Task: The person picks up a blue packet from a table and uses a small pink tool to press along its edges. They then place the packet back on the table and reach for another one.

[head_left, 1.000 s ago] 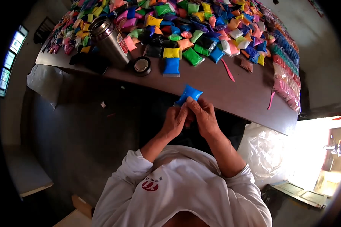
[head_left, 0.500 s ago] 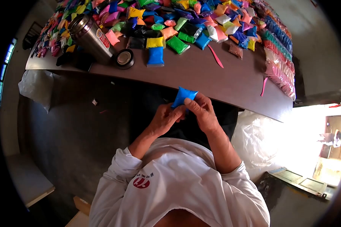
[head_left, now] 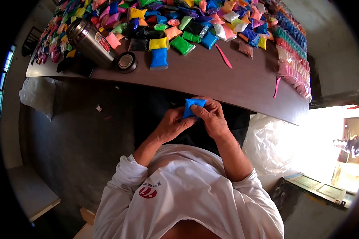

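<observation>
A small glossy blue packet (head_left: 194,106) is held between both hands, just in front of the table's near edge and above my lap. My left hand (head_left: 174,124) grips its lower left side, fingers curled and partly hidden. My right hand (head_left: 212,117) pinches it from the right, the thumb lying across its face and the fingers behind. On the table beyond lie a blue packet (head_left: 159,58) with a clear edge, a yellow packet (head_left: 158,43) touching it and a green packet (head_left: 182,46).
A heap of colourful packets (head_left: 195,16) covers the back of the brown table (head_left: 179,75). An uncapped steel flask (head_left: 92,44) stands at the left beside its lid (head_left: 126,62). Pink plastic sticks (head_left: 223,56) lie on the right half. A clear plastic bag (head_left: 269,143) is below, right.
The blue packet has come slightly lower and looks more level and squarer in my hands. Both hands keep hold of it. The whole view has shifted a little.
</observation>
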The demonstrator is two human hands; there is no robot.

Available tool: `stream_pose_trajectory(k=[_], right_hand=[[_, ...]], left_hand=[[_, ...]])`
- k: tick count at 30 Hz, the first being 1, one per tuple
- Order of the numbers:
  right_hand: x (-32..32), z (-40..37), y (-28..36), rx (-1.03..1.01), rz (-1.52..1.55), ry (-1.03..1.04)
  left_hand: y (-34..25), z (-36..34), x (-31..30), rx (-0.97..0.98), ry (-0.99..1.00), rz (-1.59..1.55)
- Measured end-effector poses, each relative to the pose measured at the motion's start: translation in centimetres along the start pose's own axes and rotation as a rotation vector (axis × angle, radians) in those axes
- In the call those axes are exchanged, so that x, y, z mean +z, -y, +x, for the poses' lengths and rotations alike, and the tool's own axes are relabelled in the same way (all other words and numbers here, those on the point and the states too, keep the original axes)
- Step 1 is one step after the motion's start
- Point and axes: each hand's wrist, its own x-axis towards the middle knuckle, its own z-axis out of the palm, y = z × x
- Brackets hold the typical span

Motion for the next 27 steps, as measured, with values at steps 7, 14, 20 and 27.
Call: stream_pose_trajectory(k=[7,14,20,27], right_hand=[[-0.8,0.4,0.0,0.025,-0.046,0.021],[-1.0,0.2,-0.5,-0.014,-0.04,-0.019],[-0.5,-1.4,1.5,0.145,-0.017,-0.05],[-14.6,-2.1,6.8,-0.455,-1.028,-0.765]], left_hand=[[-0.2,0.1,0.3,0.0,0.015,0.122],[0.9,0.2,0.0,-0.07,0.047,0.101],[0.9,0.6,1.0,-0.028,0.048,-0.012],[0.1,1.6,1.8,-0.022,0.045,0.06]])
